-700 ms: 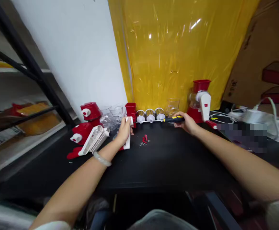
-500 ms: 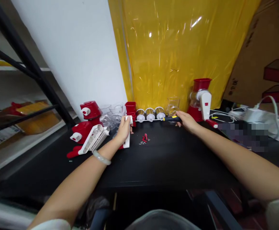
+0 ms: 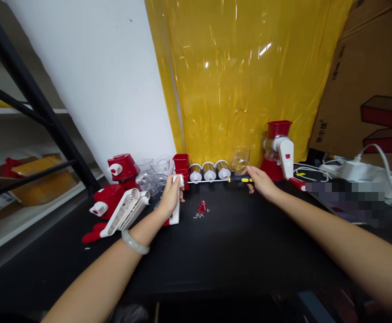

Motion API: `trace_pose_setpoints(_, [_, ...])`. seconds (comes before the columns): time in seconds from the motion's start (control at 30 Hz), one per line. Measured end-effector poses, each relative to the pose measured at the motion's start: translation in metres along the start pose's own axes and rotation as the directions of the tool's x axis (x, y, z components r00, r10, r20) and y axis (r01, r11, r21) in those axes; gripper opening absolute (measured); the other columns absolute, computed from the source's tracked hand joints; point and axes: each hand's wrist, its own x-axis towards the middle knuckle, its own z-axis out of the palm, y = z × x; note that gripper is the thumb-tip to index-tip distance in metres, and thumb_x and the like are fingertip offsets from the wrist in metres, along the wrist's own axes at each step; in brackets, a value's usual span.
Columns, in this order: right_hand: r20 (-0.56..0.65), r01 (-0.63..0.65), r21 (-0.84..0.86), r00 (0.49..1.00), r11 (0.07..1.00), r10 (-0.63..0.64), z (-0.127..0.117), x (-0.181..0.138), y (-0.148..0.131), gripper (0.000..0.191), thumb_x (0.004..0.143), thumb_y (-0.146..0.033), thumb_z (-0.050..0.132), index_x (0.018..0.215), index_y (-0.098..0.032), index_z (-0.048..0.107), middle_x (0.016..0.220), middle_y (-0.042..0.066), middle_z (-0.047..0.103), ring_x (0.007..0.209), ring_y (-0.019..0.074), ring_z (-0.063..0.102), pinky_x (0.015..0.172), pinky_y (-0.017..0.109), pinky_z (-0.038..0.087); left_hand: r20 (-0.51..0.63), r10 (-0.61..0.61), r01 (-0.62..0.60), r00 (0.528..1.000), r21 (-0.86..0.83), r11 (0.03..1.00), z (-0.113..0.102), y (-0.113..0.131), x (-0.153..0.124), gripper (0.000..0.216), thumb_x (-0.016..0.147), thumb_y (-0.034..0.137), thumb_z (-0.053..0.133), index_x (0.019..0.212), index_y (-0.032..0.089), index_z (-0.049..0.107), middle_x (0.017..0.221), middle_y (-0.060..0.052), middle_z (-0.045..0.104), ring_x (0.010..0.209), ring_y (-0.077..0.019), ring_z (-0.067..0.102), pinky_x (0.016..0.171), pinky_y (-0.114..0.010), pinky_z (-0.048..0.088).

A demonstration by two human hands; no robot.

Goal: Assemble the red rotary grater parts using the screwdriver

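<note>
My left hand is closed around a white plastic housing piece that stands upright on the black table. My right hand grips the black-and-yellow handle of a screwdriver. Its long thin shaft runs left, level, with the tip at the top of the white piece beside my left fingers. A small red part with a few loose screws lies on the table between my hands.
Red and white appliance parts and clear cups lie at the left. Three metal drums line the yellow sheet. An assembled red grinder stands right, beside cables and a power strip. Cardboard boxes stand behind.
The view has shifted, so everything sits slightly lower and further left in the picture. Both hands keep their grips, and the screwdriver stays pointed at the white piece.
</note>
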Motion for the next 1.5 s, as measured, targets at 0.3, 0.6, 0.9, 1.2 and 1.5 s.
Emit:
trace_pose_setpoints(0.3, [0.058, -0.161, 0.452, 0.987, 0.878, 0.151, 0.008, -0.003, -0.007, 0.043, 0.059, -0.042, 0.086, 0.084, -0.024, 0.056, 0.075, -0.005, 0.063, 0.060, 0.0102, 0.059, 0.064, 0.028, 0.052, -0.012, -0.017, 0.017, 1.000, -0.030, 0.999, -0.002, 0.001, 0.000, 0.037, 0.085, 0.055, 0.056, 0.096, 0.022, 0.047, 0.067, 0.005, 0.051, 0.043, -0.0086, 0.044, 0.040, -0.022, 0.042])
trace_pose_setpoints(0.6, [0.053, -0.061, 0.126, 0.997, 0.990, 0.055, 0.004, 0.002, 0.005, 0.048, 0.080, -0.069, 0.056, 0.076, -0.021, 0.057, 0.043, -0.004, 0.048, 0.038, 0.0116, 0.045, 0.046, 0.028, 0.040, -0.021, -0.028, 0.027, 0.999, -0.041, 0.999, -0.003, 0.000, 0.002, 0.036, 0.085, 0.055, 0.054, 0.096, 0.022, 0.046, 0.067, 0.006, 0.051, 0.042, -0.0081, 0.044, 0.040, -0.022, 0.042])
trace_pose_setpoints(0.9, [0.075, -0.184, 0.409, 0.983, 0.894, 0.168, 0.008, -0.003, -0.005, 0.038, 0.061, -0.040, 0.084, 0.083, -0.024, 0.057, 0.072, -0.004, 0.061, 0.060, 0.0105, 0.058, 0.062, 0.028, 0.049, 0.005, -0.070, 0.070, 0.998, -0.012, 0.997, -0.004, 0.000, 0.000, 0.039, 0.083, 0.058, 0.055, 0.095, 0.022, 0.046, 0.069, 0.006, 0.050, 0.044, -0.0081, 0.044, 0.039, -0.021, 0.043])
trace_pose_setpoints(1.2, [0.025, -0.069, 0.118, 0.997, 0.991, 0.067, 0.005, 0.000, 0.005, 0.046, 0.074, -0.066, 0.065, 0.079, -0.021, 0.060, 0.047, -0.007, 0.046, 0.040, 0.0092, 0.042, 0.050, 0.027, 0.044, -0.011, -0.118, 0.118, 0.993, 0.019, 0.993, -0.005, 0.000, -0.001, 0.041, 0.082, 0.060, 0.054, 0.099, 0.023, 0.047, 0.071, 0.006, 0.049, 0.046, -0.0079, 0.045, 0.038, -0.021, 0.046])
trace_pose_setpoints(1.5, [0.015, -0.165, 0.274, 0.986, 0.948, 0.168, 0.006, -0.002, 0.001, 0.033, 0.066, -0.049, 0.077, 0.078, -0.021, 0.061, 0.068, -0.003, 0.056, 0.055, 0.0092, 0.052, 0.057, 0.027, 0.050, 0.006, -0.113, 0.113, 0.994, 0.002, 0.994, -0.003, 0.000, 0.000, 0.040, 0.082, 0.059, 0.055, 0.098, 0.023, 0.046, 0.070, 0.006, 0.049, 0.045, -0.0075, 0.043, 0.038, -0.021, 0.047])
